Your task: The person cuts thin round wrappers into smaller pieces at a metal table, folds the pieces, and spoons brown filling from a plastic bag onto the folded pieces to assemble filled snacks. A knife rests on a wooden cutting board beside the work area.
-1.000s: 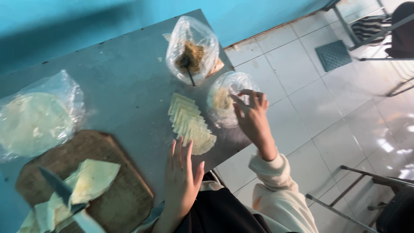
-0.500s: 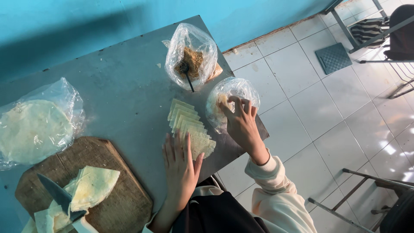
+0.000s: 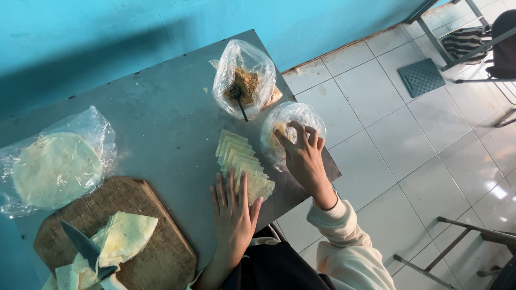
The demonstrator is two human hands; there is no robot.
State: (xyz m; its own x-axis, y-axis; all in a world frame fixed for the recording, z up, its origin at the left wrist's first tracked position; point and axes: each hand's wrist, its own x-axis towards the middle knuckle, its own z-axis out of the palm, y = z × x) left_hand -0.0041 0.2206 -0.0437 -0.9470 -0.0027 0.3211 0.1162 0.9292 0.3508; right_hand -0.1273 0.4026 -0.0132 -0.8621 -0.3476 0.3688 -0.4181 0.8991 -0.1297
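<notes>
My left hand (image 3: 233,216) lies flat, fingers apart, on the near end of a row of overlapping pale dough wrappers (image 3: 240,162) on the grey table (image 3: 161,123). My right hand (image 3: 302,156) reaches into a clear plastic bag over a bowl (image 3: 290,124) at the table's right edge, fingertips dipped among the pale contents; whether they pinch anything is hidden. Behind it stands another clear bag (image 3: 244,80) holding brown crumbly filling with a dark spoon (image 3: 239,102) in it.
A wooden cutting board (image 3: 134,236) at the near left carries cut wrapper pieces (image 3: 124,236) and a knife (image 3: 86,249). A bag of round flat wrappers (image 3: 56,166) lies at far left. White tiled floor and metal chair legs (image 3: 462,236) are to the right.
My right hand came down from above the bowl into its bag. My left hand slid forward onto the row of wrappers.
</notes>
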